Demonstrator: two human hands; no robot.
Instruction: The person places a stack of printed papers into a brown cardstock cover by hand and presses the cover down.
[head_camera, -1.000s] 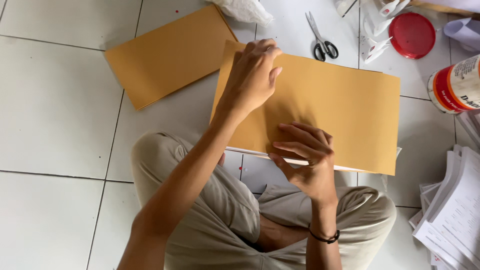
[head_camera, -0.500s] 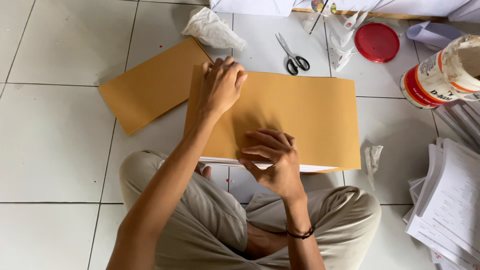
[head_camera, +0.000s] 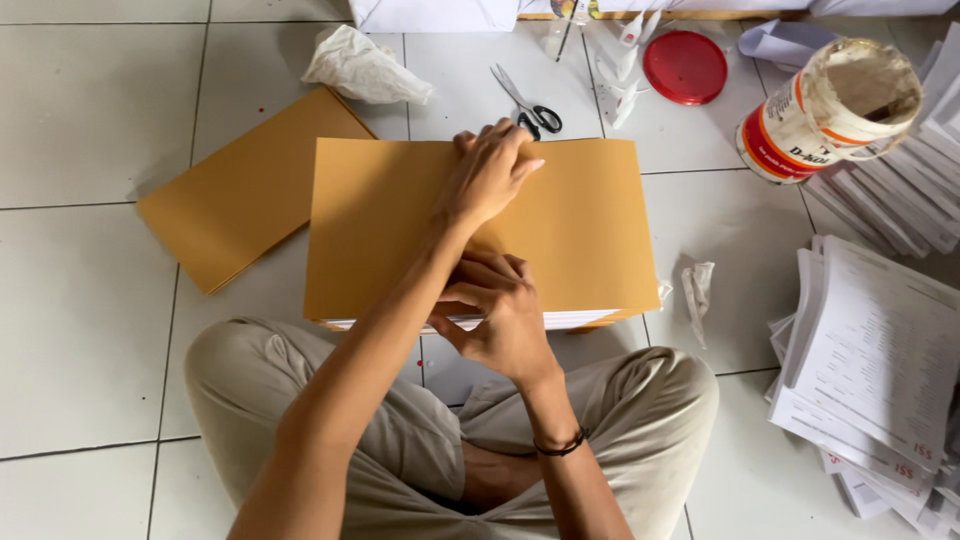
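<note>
Brown kraft-paper cover (head_camera: 400, 230) lies flat over a white paper stack (head_camera: 570, 319), long axis running left to right; my left hand (head_camera: 490, 175) presses its far edge, fingers together, while my right hand (head_camera: 500, 315) pinches its near edge

The one camera sits on my head and looks almost straight down, close over my crossed legs (head_camera: 450, 440) and the tiled floor (head_camera: 80, 300). My forearms rise from the lower edge toward the frame's middle.
</note>
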